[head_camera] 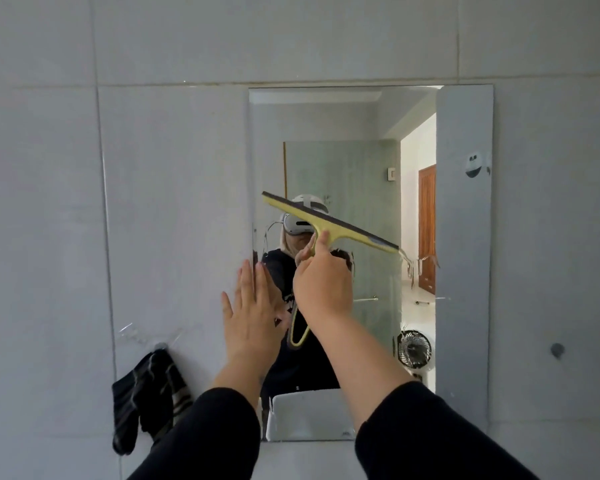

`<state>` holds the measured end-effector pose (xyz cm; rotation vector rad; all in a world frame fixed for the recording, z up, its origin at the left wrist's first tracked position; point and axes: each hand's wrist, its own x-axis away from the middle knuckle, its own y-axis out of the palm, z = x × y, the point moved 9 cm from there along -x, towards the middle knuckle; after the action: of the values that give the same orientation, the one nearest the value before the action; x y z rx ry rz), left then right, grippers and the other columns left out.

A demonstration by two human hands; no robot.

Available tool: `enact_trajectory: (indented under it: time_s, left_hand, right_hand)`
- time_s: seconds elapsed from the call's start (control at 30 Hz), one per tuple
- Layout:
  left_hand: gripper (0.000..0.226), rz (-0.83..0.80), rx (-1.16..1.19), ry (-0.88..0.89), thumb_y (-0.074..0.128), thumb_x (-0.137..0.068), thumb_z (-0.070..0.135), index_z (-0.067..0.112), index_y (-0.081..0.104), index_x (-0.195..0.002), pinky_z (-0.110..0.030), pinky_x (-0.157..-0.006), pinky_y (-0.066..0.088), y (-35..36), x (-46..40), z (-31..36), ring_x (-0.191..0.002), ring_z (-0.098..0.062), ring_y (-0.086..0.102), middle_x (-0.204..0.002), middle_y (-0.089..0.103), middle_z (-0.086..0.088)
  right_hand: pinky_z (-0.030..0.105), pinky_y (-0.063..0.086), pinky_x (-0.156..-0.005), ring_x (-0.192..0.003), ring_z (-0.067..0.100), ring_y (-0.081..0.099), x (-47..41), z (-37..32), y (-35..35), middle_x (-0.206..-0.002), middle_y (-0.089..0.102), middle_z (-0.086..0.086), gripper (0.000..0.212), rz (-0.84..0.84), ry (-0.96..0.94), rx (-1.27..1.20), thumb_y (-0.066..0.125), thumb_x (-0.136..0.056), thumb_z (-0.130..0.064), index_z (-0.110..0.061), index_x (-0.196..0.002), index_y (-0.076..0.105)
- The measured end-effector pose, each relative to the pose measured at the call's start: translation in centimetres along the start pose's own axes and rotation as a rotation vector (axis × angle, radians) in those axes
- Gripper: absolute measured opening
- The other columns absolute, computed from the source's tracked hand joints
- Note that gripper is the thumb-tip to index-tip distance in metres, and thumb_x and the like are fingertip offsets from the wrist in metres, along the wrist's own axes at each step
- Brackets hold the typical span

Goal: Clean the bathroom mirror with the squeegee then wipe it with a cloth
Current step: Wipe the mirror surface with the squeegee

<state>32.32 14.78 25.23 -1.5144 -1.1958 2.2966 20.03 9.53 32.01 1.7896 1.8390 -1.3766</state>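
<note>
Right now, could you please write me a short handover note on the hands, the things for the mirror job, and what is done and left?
Right hand: closed on the handle of the yellow squeegee, blade tilted, against the mirror at mid height.
Left hand: open, flat, fingers up, at the mirror's left part; holds nothing.
Dark striped cloth: hanging from a hook low at the left, untouched.
Done: cannot tell how much is squeegeed; streaks and drips show near the blade's right end.
Left: finish the squeegee passes, then wipe with the cloth.
</note>
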Motion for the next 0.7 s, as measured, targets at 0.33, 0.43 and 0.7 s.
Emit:
enact_trajectory:
  time_s: [0.33,0.43,0.7]
  left_hand:
    - [0.105,-0.114,0.087,-0.174,0.054,-0.088,0.052,0.01,-0.024,-0.145,-0.054,-0.117,0.01,0.5,1.9,-2.6,-0.147,-0.02,-0.013,-0.157,-0.023,-0.005]
    - [0.106,-0.086,0.124,-0.213,0.053,-0.086,0.055,0.01,-0.023,-0.145,-0.054,-0.116,0.014,0.2,2.3,-3.0,-0.147,-0.021,-0.008,-0.158,-0.02,-0.005]
    - [0.103,0.011,0.126,0.044,0.059,-0.083,0.055,0.022,-0.013,-0.149,-0.052,-0.117,0.005,-2.0,0.6,-0.8,-0.147,-0.021,-0.008,-0.158,-0.018,-0.002]
  right_hand:
    - [0.038,0.047,-0.076,-0.097,0.028,0.06,1.2,-0.5,-0.1,-0.115,0.063,0.013,0.064,-0.109,-0.286,0.378,0.035,-0.095,-0.006,-0.024,-0.152,0.011]
    - [0.033,0.039,-0.06,-0.074,0.024,0.055,1.0,-0.2,-0.9,-0.102,0.065,0.009,0.064,-0.089,-0.361,0.479,0.036,-0.096,-0.005,-0.028,-0.151,0.012]
    - [0.033,0.037,-0.06,-0.084,0.029,0.06,1.1,1.4,-1.9,-0.109,0.062,0.008,0.069,-0.159,-0.44,0.657,0.032,-0.094,-0.003,-0.038,-0.149,0.011]
